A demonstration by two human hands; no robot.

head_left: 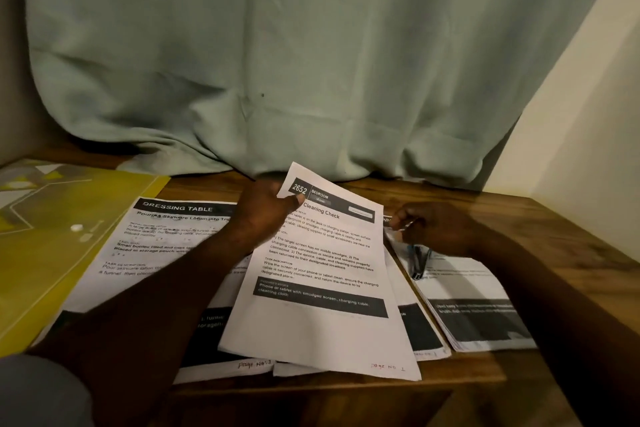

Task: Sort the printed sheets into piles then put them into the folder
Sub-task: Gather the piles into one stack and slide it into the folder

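Observation:
My left hand (pixel 266 208) pinches the top left corner of a printed sheet headed "2652 Bedroom" (pixel 322 284), lifted above the wooden table (pixel 540 218). Under it lie more sheets, one marked "Dressing Table" (pixel 166 239) to the left and a middle pile (pixel 415 326) partly covered. My right hand (pixel 433 225) rests at the top of the right pile (pixel 474 308), fingers curled on the edge of a sheet there. A yellow folder (pixel 52 253) lies open at the far left.
A pen (pixel 419 263) lies on the right pile just below my right hand. A pale green curtain (pixel 311 62) hangs behind the table, touching its back edge. A cream wall (pixel 588 114) stands at the right.

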